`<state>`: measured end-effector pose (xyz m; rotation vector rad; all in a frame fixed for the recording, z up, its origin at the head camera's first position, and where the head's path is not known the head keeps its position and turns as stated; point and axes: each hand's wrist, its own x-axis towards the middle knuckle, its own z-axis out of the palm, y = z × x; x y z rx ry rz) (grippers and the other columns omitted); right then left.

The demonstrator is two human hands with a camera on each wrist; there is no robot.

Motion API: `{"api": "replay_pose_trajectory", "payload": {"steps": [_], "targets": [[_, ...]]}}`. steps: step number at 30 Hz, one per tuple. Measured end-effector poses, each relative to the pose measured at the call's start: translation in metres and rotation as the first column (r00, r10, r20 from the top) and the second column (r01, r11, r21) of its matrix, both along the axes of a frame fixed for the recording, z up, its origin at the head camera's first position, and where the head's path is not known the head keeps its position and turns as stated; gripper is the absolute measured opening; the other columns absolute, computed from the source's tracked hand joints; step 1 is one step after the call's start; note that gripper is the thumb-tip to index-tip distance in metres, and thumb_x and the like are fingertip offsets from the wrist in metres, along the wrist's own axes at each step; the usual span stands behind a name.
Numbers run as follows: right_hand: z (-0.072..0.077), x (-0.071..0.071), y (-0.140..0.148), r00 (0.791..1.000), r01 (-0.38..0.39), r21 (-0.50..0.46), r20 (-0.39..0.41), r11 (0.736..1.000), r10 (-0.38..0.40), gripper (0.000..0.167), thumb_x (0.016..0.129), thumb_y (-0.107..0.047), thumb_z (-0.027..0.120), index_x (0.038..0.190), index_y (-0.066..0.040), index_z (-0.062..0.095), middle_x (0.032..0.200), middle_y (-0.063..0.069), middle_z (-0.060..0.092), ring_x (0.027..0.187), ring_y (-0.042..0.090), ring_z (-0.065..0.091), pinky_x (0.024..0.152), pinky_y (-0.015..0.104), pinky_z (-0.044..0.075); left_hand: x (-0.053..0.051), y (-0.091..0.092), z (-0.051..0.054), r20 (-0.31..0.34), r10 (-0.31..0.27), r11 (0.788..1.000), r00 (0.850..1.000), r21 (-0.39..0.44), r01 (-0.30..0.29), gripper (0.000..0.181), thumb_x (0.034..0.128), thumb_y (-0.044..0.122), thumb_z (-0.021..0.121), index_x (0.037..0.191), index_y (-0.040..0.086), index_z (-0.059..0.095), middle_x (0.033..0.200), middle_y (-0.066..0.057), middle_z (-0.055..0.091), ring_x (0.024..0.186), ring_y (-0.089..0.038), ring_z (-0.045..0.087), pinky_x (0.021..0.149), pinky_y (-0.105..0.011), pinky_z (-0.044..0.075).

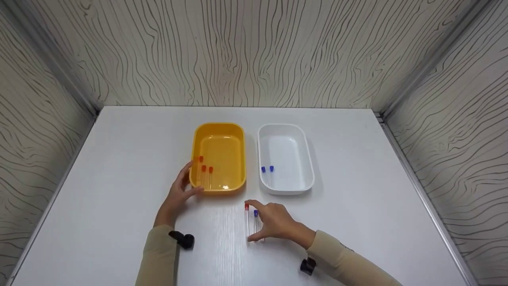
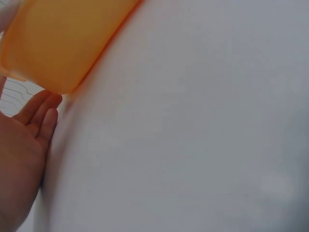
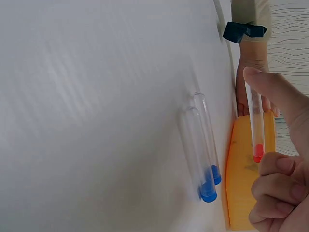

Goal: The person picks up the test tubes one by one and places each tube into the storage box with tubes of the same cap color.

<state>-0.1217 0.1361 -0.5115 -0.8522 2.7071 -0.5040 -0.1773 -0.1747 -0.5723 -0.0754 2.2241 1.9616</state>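
My right hand [image 1: 278, 220] pinches a red-capped test tube [image 3: 256, 121] end to end, thumb at the rounded bottom and a finger at the cap. Beneath that hand, two blue-capped test tubes [image 3: 199, 152] lie side by side on the table; in the head view the fingers partly cover them. My left hand [image 1: 178, 194] holds the near left corner of the yellow tray [image 1: 218, 192], with the thumb at its front rim and the fingers along its outer left side. Inside this tray lie three red-capped test tubes [image 1: 210, 176].
Right of the yellow tray stands a white tray [image 1: 308, 167] with two blue-capped test tubes [image 1: 271, 174] in it. Both trays sit on a white table [image 1: 119, 159]. Wood-patterned panels [image 1: 238, 51] rise behind it and at both sides.
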Motion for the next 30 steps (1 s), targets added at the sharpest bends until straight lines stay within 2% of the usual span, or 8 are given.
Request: {"api": "replay_pose_trajectory", "payload": {"steps": [3,8,13,23,30], "targets": [[0.005,-0.002,0.001,1.0,-0.007,-0.036,-0.011,0.999,0.006,0.094,0.06,-0.054,0.085,0.138,-0.018,0.046,0.059,-0.011,0.04,0.053,0.002,0.029,0.051,0.015,0.02,0.0,0.0,0.0,0.008,-0.004,1.0,1.0,-0.001,0.004,0.086,0.0796,0.032,0.078,0.147,0.044,0.026,0.156,0.003,0.034,0.141,-0.019,0.036,0.124,-0.053,0.015],[0.013,-0.004,0.001,0.999,-0.027,-0.085,-0.041,0.996,0.024,0.093,0.06,-0.051,0.087,0.136,-0.017,0.047,0.061,-0.007,0.047,0.054,0.0,0.03,0.051,0.013,0.021,-0.002,0.001,-0.001,-0.016,-0.011,0.999,1.0,0.034,0.012,0.084,0.0824,0.022,0.076,0.149,0.04,0.027,0.156,-0.001,0.033,0.143,-0.023,0.034,0.125,-0.053,0.012],[0.02,-0.005,-0.001,0.997,-0.045,-0.103,-0.065,0.994,0.038,0.092,0.06,-0.049,0.088,0.137,-0.019,0.046,0.061,-0.007,0.046,0.055,0.0,0.029,0.051,0.013,0.021,-0.002,0.002,-0.001,-0.014,-0.006,0.999,1.0,0.034,0.007,0.084,0.0825,0.021,0.075,0.149,0.039,0.026,0.157,-0.001,0.033,0.144,-0.022,0.033,0.125,-0.052,0.011],[0.036,-0.011,-0.008,0.999,-0.011,-0.112,0.029,0.994,0.015,0.097,0.063,-0.048,0.086,0.143,-0.017,0.041,0.059,-0.01,0.037,0.052,0.002,0.029,0.048,0.015,0.021,-0.002,0.0,0.0,-0.002,-0.006,1.0,1.0,0.021,0.006,0.083,0.0824,0.026,0.076,0.148,0.042,0.027,0.158,0.0,0.031,0.145,-0.022,0.031,0.125,-0.053,0.01],[0.042,-0.018,-0.011,0.999,-0.012,-0.123,0.034,0.992,0.016,0.095,0.065,-0.048,0.085,0.144,-0.018,0.041,0.062,-0.007,0.044,0.053,0.002,0.032,0.048,0.014,0.025,-0.001,0.0,0.001,0.006,-0.008,1.0,1.0,0.016,0.008,0.083,0.082,0.028,0.076,0.147,0.044,0.027,0.158,0.001,0.03,0.145,-0.022,0.03,0.125,-0.055,0.009]]}}
